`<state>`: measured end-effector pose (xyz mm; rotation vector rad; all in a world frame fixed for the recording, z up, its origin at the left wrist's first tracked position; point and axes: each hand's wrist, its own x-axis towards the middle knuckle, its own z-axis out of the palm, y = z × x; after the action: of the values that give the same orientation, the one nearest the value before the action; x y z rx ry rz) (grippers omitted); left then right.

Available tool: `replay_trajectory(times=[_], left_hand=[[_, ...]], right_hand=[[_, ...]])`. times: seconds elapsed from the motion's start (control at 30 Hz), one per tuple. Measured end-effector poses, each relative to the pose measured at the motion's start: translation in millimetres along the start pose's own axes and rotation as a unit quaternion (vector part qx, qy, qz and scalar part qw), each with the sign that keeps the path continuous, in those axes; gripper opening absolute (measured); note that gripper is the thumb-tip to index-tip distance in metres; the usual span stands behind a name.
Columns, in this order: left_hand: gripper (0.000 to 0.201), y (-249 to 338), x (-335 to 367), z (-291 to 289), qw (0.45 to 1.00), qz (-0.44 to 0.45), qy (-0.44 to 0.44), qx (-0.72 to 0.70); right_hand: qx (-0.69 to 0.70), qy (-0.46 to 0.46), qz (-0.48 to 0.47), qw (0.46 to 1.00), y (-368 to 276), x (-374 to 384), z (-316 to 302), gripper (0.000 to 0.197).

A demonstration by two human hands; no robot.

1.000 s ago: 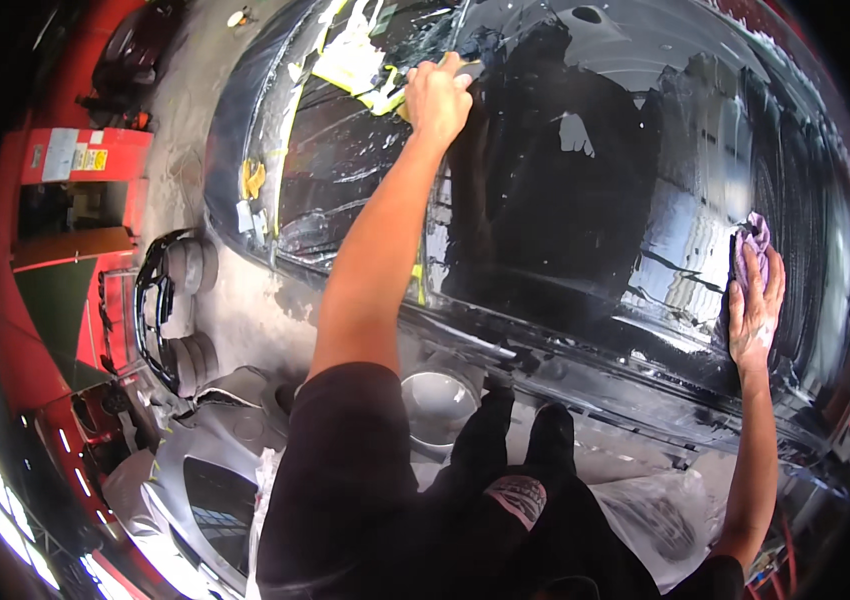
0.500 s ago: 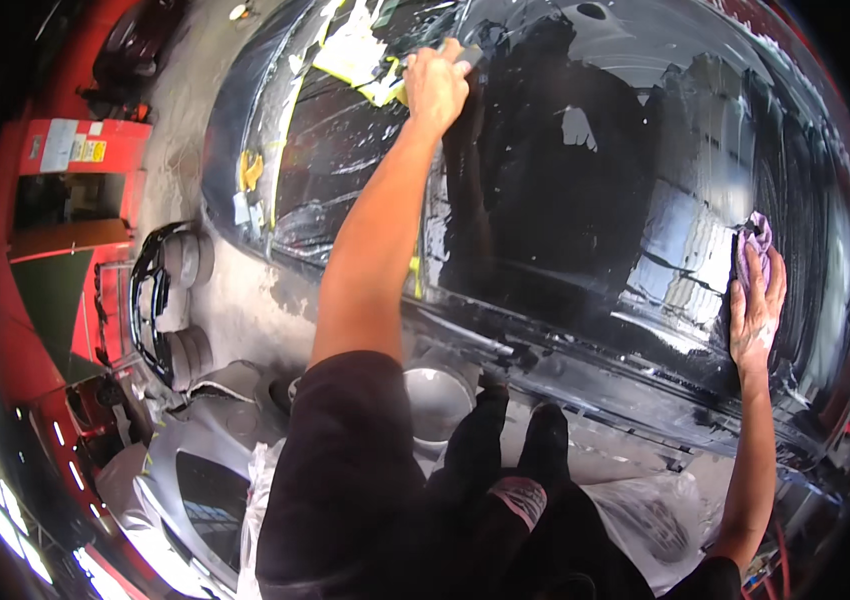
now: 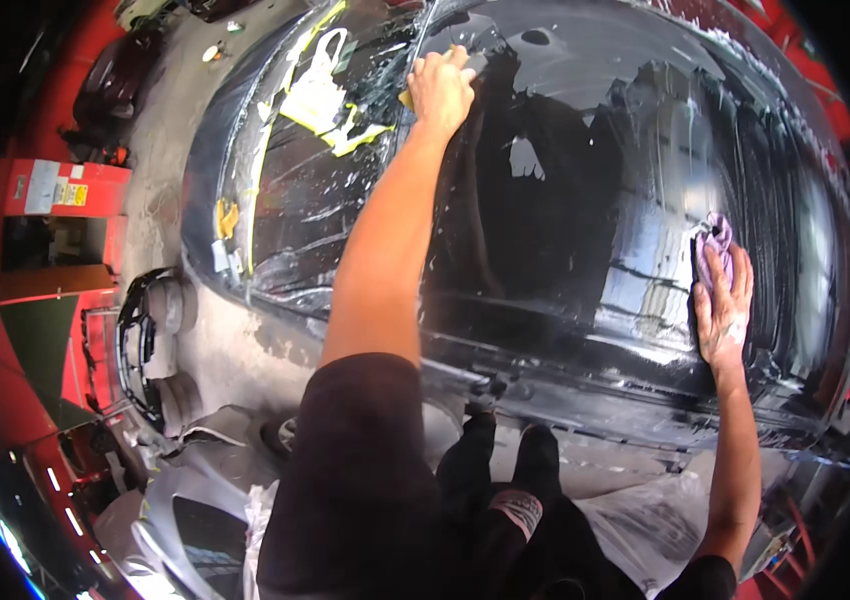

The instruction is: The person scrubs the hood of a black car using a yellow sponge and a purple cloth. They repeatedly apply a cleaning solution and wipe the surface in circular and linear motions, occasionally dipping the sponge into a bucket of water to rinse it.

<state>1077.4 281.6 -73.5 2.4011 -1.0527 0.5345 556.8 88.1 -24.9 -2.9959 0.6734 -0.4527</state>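
Note:
Both of my arms reach over the dark, wet, white-streaked panel (image 3: 545, 250) of a car. My left hand (image 3: 442, 88) is closed over a flat yellow-and-grey pad (image 3: 476, 64), pressed to the panel near its left edge; most of the pad is hidden under the fingers. At the right, my right hand (image 3: 725, 312) rests on the panel with its fingers over a crumpled purple cloth (image 3: 714, 243). White residue marks the back of this hand. Left of the left hand, a white sheet (image 3: 315, 92) with yellow tape (image 3: 357, 140) lies on the streaked glass.
A yellow scrap (image 3: 227, 218) sits on the car's left end. On the concrete floor (image 3: 235, 345) at left stand a black-and-grey bumper part (image 3: 145, 350) and red cabinets (image 3: 70, 185). Clear plastic sheeting (image 3: 645, 525) and a grey car part (image 3: 185, 520) lie near my legs.
The view has shifted, so the car appears farther left and lower. My left hand has slid right and away along the panel with the pad. My right hand stays on the cloth.

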Motion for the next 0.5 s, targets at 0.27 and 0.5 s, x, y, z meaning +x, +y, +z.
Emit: replay_trajectory(times=[0.27, 0.5], left_hand=[[0.056, 35, -255, -133, 0.980, 0.105, -0.103, -0.132], [0.041, 55, 37, 5, 0.995, 0.042, -0.032, 0.086]], right_hand=[[-0.008, 0.003, 0.019, 1.000, -3, -4, -16, 0.053], [0.015, 0.013, -0.014, 1.000, -4, 13, -9, 0.051]])
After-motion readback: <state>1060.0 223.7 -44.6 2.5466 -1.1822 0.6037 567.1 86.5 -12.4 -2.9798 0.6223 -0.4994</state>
